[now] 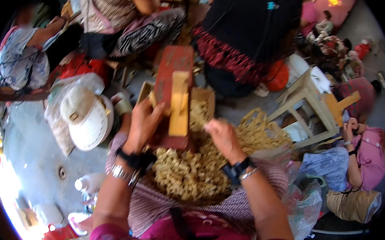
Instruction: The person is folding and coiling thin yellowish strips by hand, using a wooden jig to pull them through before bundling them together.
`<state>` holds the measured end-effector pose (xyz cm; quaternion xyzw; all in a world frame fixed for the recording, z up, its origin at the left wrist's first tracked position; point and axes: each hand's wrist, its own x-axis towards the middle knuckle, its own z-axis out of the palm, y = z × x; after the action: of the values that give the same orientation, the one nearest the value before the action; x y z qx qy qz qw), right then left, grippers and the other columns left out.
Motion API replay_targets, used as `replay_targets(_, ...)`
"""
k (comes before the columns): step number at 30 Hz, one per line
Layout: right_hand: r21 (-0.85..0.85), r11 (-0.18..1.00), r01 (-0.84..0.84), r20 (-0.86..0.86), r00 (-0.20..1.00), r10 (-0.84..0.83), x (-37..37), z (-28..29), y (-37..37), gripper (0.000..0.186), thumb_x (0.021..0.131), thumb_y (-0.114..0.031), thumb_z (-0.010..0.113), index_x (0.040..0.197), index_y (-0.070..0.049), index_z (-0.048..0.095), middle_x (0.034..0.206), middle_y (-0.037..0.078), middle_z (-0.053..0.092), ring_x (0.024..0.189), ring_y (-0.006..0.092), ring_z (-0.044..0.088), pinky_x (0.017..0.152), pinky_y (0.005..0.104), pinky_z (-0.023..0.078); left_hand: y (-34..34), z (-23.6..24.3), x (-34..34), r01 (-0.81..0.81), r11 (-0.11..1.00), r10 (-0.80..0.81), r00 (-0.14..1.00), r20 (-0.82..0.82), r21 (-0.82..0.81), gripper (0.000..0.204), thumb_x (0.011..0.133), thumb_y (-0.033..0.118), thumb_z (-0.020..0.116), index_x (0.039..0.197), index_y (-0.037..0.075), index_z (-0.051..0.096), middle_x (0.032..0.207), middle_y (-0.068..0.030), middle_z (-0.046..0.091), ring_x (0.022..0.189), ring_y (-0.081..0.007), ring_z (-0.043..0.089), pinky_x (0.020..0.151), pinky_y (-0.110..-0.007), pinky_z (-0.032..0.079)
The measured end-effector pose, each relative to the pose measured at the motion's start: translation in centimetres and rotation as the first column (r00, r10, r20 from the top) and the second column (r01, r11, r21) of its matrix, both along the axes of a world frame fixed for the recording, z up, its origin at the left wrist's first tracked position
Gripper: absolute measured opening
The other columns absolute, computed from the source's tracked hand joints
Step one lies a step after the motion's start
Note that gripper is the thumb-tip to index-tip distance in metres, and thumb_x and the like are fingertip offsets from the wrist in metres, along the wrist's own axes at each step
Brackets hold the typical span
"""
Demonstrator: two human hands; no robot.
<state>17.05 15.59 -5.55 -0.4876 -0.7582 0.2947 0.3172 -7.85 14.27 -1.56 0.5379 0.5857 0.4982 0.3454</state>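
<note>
A long red wooden board (170, 60) with worn paint stretches away in front of me, and a flat yellow wooden block (178, 119) lies lengthwise on it. My left hand (144, 123) is at the board's left edge, its thumb and forefinger apart; the other fingers are partly hidden. To the right of the board, the fingers of my right hand (223, 138) are pinched together. Motion blur hides what is between them. A heap of curled, pale yellow strip pieces (188, 175) fills my lap below both hands.
More pale strips (267, 129) spread to the right, by a wooden stool (308, 99). A cardboard box (207, 98) stands behind the board. At left are a white cap (87, 117) and a white jug (91, 182). Several people sit around, two close ahead.
</note>
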Motion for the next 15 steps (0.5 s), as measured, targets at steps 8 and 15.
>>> replay_targets(8,-0.289,0.940,-0.184,-0.241,0.964,0.114,-0.2,3.2,-5.6,0.025,0.097,-0.029,0.049,0.101,-0.006,0.060,0.066,-0.003,0.052,0.054,0.0058,0.047,0.045,0.0212,0.039,-13.0,-0.2,2.4,0.342,0.833,-0.315,0.939,0.135,-0.436,0.024,0.089,0.022,0.064,0.087,-0.001,0.064,0.066,0.0001,0.060,0.058,-0.0067,0.051,0.052,-0.022,0.041)
replay_targets(15,-0.212,0.862,-0.461,-0.314,0.867,0.386,-2.1,3.0,-11.9,0.012,0.096,-0.011,0.045,0.103,-0.003,0.051,0.079,0.007,0.064,0.059,0.0118,0.060,0.049,0.0234,0.050,-17.0,-6.5,4.0,0.319,0.747,-0.283,0.947,0.154,-0.584,0.029,0.095,0.024,0.054,0.100,-0.003,0.062,0.064,-0.0068,0.064,0.056,-0.0133,0.061,0.051,-0.025,0.047)
